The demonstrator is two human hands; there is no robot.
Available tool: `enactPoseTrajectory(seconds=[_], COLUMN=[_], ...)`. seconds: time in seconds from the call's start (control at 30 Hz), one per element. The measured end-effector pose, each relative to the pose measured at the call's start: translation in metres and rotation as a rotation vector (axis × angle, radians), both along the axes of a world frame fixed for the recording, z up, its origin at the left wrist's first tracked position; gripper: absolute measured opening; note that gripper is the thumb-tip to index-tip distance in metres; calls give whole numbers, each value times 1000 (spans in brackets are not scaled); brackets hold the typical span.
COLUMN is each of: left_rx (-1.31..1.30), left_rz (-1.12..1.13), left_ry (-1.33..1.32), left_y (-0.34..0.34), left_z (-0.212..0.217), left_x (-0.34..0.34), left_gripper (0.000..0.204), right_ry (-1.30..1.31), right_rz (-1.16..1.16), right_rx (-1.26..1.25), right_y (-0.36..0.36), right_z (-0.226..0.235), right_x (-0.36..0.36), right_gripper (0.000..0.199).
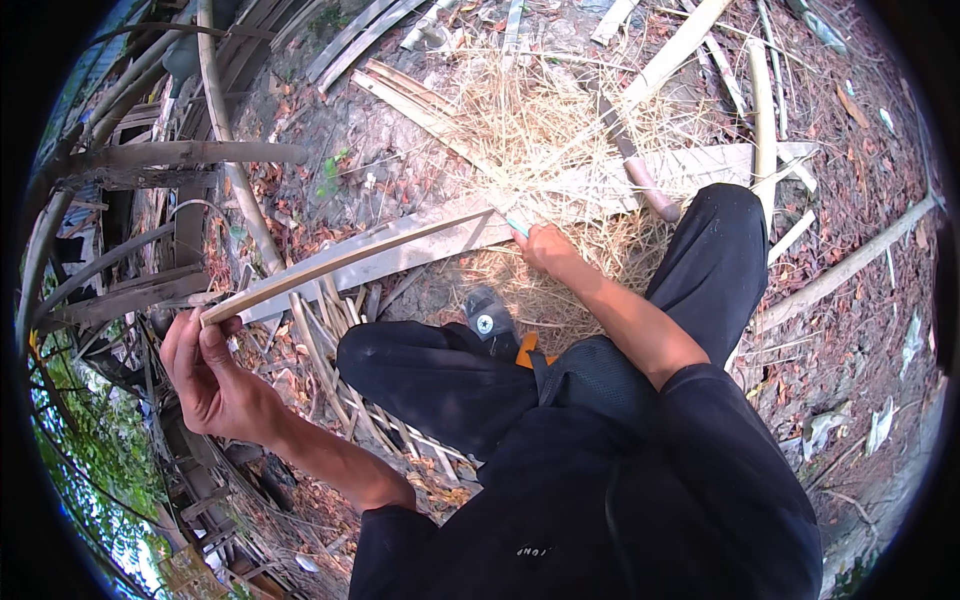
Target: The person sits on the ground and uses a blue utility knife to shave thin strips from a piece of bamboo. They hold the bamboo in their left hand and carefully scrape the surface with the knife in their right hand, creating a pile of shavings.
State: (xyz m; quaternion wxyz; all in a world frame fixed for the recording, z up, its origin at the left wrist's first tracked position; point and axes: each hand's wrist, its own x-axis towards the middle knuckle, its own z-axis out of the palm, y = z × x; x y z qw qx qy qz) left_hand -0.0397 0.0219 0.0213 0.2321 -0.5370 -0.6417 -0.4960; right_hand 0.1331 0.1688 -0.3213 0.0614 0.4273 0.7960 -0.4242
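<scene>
My left hand [215, 375] pinches the near-left end of a long, thin bamboo strip [345, 262] between thumb and fingers. The strip slants up to the right, and its far end lies close to my right hand [548, 250]. That hand is closed around a small teal-handled tool [516, 227]; its working end is too small to make out, at the strip's tip. Beneath the strip a long grey plank [715, 170] lies across the ground. A machete [645, 180] with a brown handle rests on the plank, its dark blade among pale shavings [500, 115].
Loose bamboo strips [322, 350] lie beside my bent left leg. Wooden poles and rails [190, 153] crowd the left side. Longer poles [860, 262] lie on leaf-strewn ground at right. My shod foot [487, 318] is tucked below the plank.
</scene>
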Motion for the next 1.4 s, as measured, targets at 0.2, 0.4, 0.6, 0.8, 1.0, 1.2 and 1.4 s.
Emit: enactPoseTrajectory(seconds=[0.2, 0.4, 0.6, 0.8, 1.0, 1.2, 1.4], left_rx=[33, 30, 47, 295, 511, 786, 628], left_rz=[111, 147, 311, 418, 698, 786, 1247], left_ry=[-70, -113, -380, -973, -1193, -1092, -448], left_y=[-1, -32, -107, -309, -498, -642, -664], left_z=[-8, -8, -26, -124, -163, -155, -79], left_x=[-7, -21, -96, -215, -255, -243, -171], left_gripper=[14, 15, 18, 19, 16, 19, 32], right_ry=[86, -44, 63, -164, -242, -231, -259], right_rz=[94, 92, 9, 63, 90, 130, 149], right_rx=[332, 398, 612, -81, -167, -38, -115], right_y=[-12, -20, -67, -99, -153, -189, -174], right_z=[-70, -55, -70, 46, 101, 74, 86], right_x=[-7, 5, 27, 6, 2, 4, -18], right_gripper=[54, 54, 49, 68, 77, 78, 78])
